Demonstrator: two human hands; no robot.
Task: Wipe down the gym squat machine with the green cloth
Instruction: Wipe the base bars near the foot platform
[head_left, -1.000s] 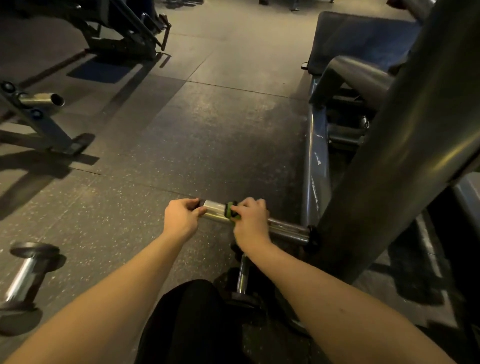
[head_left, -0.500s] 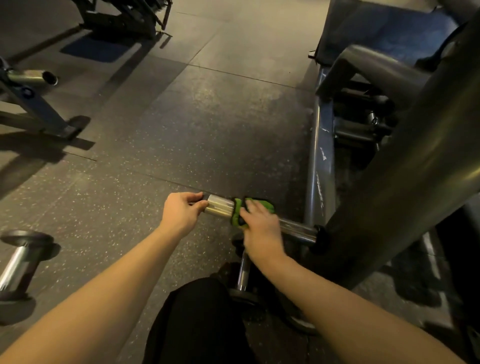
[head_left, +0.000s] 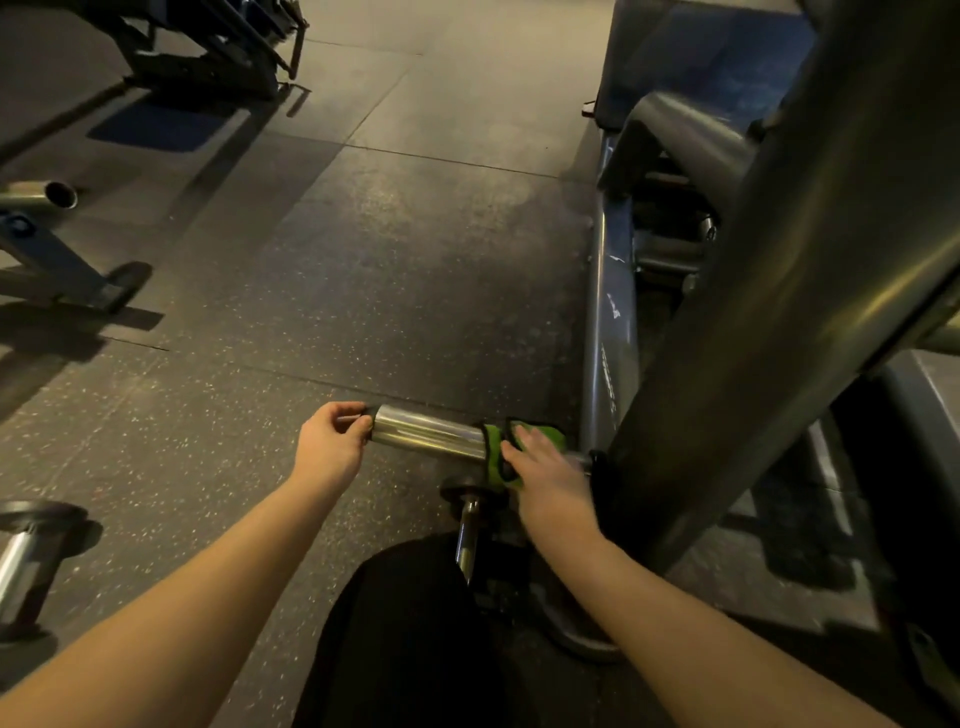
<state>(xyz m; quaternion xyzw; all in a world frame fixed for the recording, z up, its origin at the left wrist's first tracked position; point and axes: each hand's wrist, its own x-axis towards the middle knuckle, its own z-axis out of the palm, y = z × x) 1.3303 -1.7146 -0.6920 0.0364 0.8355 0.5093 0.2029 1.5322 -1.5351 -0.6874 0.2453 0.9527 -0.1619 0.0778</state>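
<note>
1. Cloth: the cloth is wrapped round the chrome peg at its inner end, just beside the machine's upright.
2. Right hand: the right hand lies over the cloth, fingers curled round cloth and peg together, which is a wiping grip. The fingertips are blurred, so how hard they squeeze cannot be told.
3. Left hand: the left hand pinches the peg's free end between curled fingers and thumb, apparently to steady it.
4. Work done, as judged: the bare stretch of peg between the two hands shines evenly (the light is dim, so shine is no proof of cleanliness). With the cloth at the inner end, the peg appears to be the part in hand; whether its outer stretch has been wiped cannot be confirmed.
5. Work left, as judged: the upright, the base rail, the blue pad and the lower peg are all apart from the cloth, and none shows any sign of wiping. The rail carries pale scuffs. On this evidence most of the machine is outstanding, so the task is rated well short of complete.
6. Other: a dumbbell lies on the floor to the left, well apart from the machine and outside the scope of the job.
</note>
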